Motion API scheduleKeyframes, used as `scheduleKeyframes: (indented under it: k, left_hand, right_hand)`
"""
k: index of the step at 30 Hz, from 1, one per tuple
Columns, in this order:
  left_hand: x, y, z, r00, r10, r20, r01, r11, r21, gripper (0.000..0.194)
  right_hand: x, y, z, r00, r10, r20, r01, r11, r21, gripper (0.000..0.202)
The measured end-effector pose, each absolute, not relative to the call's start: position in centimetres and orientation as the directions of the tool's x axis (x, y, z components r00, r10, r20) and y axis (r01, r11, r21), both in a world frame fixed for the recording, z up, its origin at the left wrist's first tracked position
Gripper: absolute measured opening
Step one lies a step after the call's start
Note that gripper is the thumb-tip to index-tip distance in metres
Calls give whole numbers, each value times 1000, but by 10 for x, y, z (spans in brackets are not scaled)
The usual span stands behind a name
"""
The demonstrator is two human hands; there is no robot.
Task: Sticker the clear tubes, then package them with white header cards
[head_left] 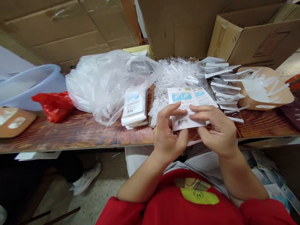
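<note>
Both hands hold a white printed card with blue pictures and a barcode, above the table's front edge. My left hand pinches its left side, fingers closed on it. At the card's right side, my right hand has its fingers and thumb closed on it. Another printed card shows behind and to the right of the first; which hand bears it, if either, I cannot tell. Just beyond lies a heap of small clear plastic pieces in a shallow box. Left of the hands sits a stack of bagged cards.
A clear plastic bag, a red bag and a blue basin stand on the left. White-edged packets and a peach tub of strips are at right. Cardboard boxes rise behind. Another person's shoe shows below.
</note>
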State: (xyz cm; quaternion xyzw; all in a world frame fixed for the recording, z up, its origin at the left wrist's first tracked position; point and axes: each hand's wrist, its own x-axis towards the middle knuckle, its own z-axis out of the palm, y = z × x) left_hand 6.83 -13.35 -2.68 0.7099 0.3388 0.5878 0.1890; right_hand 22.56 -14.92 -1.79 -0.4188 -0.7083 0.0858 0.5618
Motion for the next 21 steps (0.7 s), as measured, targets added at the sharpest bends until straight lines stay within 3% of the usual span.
scheduleKeyframes:
  k: [4,7,10,13,16,21]
  left_hand:
    - [39,-127,-16,162,763,626,312,-642,701,58]
    - [4,-113,-5,224,797,561,470,-593,654,37]
    - [-31,-92,-2,214,901,378,697,-412,587,22]
    - [-60,-70,-11,150,939,310,844,-285,454,27]
    - [-83,-54,-22,192,939,286,901,-285,328,36]
    - [-103,-40,-21,265,939,221,911,-319,261,52]
  right_hand:
    - [256,-121,-11,-76,713,697,508,629,-588,40]
    - [289,-89,-11,-203,789,580,569,577,-587,34]
    - [318,-62,-9,-397,851,343,752,516,-410,31]
    - [329,-46,5,-503,858,106,836,514,-194,34]
    - [314,-32,28,-503,863,-50,864,498,-75,41]
    - [252,27,32,-441,897,-13,897,441,3,31]
